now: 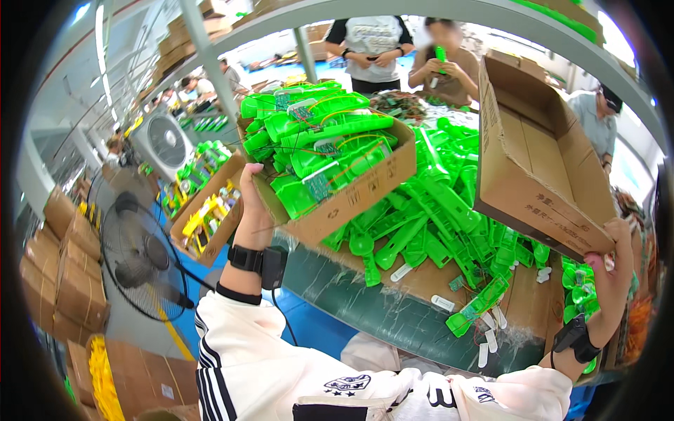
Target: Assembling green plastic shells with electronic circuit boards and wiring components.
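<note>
Overhead, seen from the person's own head, two cardboard boxes are held up above a worktable. Their left hand (254, 210) grips the near corner of a shallow box (351, 196), fingers wrapped around its edge. It is heaped with bright green plastic parts (316, 133) threaded with thin wires, and it tilts down toward the person. Their right hand (618, 245) clutches the lower corner of an empty box (540, 161), which is turned on its side with the open mouth facing left; the fingers are clamped on the cardboard wall. Both wrists wear black bands, and the sleeves are white with black stripes.

Below and between the boxes, a loose pile (435, 210) of more green parts covers the table (393, 316), with small white pieces (488, 340) scattered near its front edge. To the left stand a black fan (140, 259), a white fan (167, 144) and another box of yellow and green parts (207, 217). Stacked cartons (67, 274) sit at far left. Across the table, two people (407, 52) stand handling small items.
</note>
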Demonstrator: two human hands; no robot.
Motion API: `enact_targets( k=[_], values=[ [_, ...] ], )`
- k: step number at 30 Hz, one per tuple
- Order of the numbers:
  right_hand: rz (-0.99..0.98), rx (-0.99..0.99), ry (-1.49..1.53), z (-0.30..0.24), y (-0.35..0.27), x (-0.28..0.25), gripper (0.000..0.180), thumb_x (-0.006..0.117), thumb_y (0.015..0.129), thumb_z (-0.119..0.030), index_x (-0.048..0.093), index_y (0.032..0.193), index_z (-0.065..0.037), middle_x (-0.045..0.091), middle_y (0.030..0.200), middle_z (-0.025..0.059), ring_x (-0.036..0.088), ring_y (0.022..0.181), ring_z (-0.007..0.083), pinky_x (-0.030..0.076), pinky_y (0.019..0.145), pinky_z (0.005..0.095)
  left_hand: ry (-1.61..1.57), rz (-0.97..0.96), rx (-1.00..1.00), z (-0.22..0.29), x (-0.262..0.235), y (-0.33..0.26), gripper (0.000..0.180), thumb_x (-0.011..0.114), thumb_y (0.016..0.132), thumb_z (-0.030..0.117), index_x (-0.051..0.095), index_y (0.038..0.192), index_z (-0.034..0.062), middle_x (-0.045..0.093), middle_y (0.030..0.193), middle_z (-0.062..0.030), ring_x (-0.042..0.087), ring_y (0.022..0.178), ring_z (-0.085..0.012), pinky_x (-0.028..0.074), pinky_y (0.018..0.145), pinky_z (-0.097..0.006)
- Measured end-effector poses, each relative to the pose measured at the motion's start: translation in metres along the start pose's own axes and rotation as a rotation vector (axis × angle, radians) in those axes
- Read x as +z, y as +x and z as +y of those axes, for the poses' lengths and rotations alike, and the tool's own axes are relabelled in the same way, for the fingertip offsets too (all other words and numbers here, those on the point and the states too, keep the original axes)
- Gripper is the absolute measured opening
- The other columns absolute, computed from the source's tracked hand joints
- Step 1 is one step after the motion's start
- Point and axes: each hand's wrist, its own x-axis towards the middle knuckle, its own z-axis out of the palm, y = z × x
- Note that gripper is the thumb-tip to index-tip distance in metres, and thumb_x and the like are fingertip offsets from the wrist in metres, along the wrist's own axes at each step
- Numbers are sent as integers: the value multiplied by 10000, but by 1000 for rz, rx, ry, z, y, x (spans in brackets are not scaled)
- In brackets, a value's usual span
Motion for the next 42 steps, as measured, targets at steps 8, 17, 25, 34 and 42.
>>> enact_targets(
  k=[8,17,25,34,42],
  values=[
    [48,129,-12,-21,-16,22,375,693,529,-63,459,817,-6,463,843,131,463,855,299,376,782,353,-103,-152,10,-51,31,135,460,465,701,224,469,1119,33,545,1086,-122,532,959,-288,433,851,-409],
    [110,230,-72,-37,-67,46,285,677,574,-92,470,761,-34,473,871,118,471,925,347,394,796,420,-174,33,72,-107,46,278,390,533,662,191,383,1018,133,465,971,-71,494,910,-253,447,792,-402],
    [78,353,-130,-29,-94,51,131,587,697,-78,493,788,-67,393,1084,143,421,1039,360,365,855,439,-32,361,129,-134,63,313,666,561,631,210,265,1210,70,375,1168,-128,427,998,-260,396,834,-382],
    [36,487,-166,-25,-106,50,230,566,775,-249,475,819,-42,377,1146,191,381,1089,334,251,975,404,-205,468,103,-161,82,314,743,556,649,204,155,1266,104,341,1218,-129,430,997,-253,386,843,-402],
    [18,477,-197,-17,-106,58,206,575,758,-214,472,813,-44,379,1154,190,374,1108,333,250,980,414,-320,339,100,-182,1,397,699,541,672,256,148,1238,139,381,1154,-106,455,945,-241,413,806,-406]
  ],
)
